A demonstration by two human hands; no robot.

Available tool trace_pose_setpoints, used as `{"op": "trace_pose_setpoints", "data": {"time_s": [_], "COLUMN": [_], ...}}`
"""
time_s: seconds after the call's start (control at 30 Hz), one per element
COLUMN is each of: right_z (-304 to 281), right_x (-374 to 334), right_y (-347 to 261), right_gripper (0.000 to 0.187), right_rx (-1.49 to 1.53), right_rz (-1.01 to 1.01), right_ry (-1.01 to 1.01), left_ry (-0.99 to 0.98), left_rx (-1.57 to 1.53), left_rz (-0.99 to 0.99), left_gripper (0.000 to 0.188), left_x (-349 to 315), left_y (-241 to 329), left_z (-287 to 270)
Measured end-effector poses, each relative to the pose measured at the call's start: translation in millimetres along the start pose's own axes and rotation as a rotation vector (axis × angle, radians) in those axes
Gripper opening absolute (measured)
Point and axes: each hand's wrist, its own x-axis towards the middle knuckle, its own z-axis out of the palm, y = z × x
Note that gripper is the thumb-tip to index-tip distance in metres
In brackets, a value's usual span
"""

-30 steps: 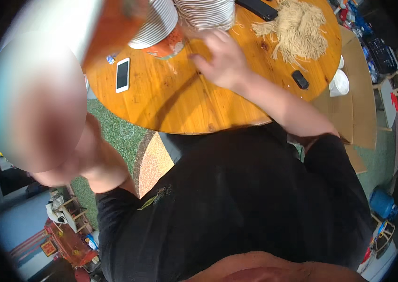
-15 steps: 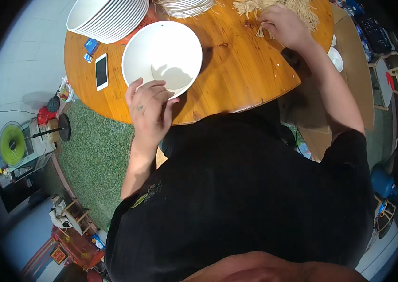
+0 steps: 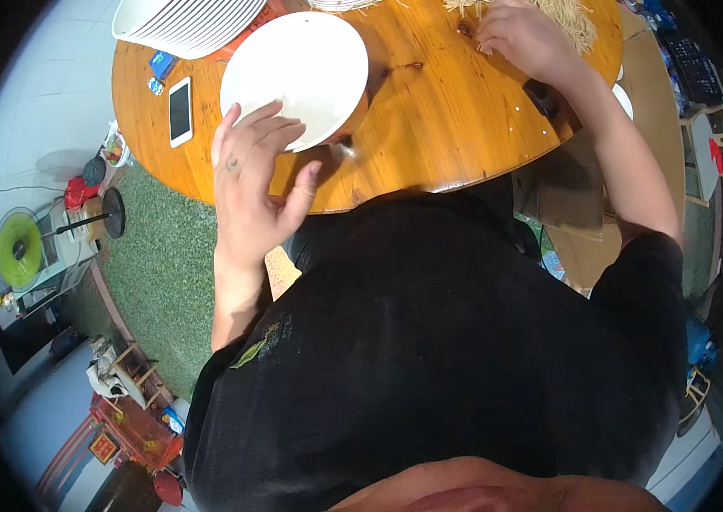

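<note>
A: Where's the wide white round bowl [image 3: 297, 68]?
B: Upper left of centre, over the glossy orange-brown wooden table [image 3: 447, 111], slightly higher in view than before.
A: The left hand [image 3: 250, 175]?
B: Loosely spread. Its thumb, earlier near the rim, now stands clear; fingertips overlap the rim, contact unclear.
A: The right hand [image 3: 532, 43]?
B: Upper right, fingers curled beside the tangled beige string bundle [image 3: 573, 21], as before; I can't tell whether they grip any strands.
</note>
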Motion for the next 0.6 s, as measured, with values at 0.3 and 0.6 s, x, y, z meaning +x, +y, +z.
{"op": "trace_pose_setpoints", "data": {"time_s": [0.3, 0.6], "right_z": [19, 16], "right_x": [-10, -8], "right_y": [12, 8], "right_gripper": [0.009, 0.011], "right_rx": [-0.095, -0.071], "right_rz": [0.217, 0.171], "right_ry": [0.012, 0.024], "left_ry": [0.080, -0.040], "left_rx": [0.030, 0.053], "left_rz": [0.013, -0.008], "left_gripper": [0.042, 0.020], "left_x": [26, 18], "left_y": [24, 18], "left_z": [15, 17]}}
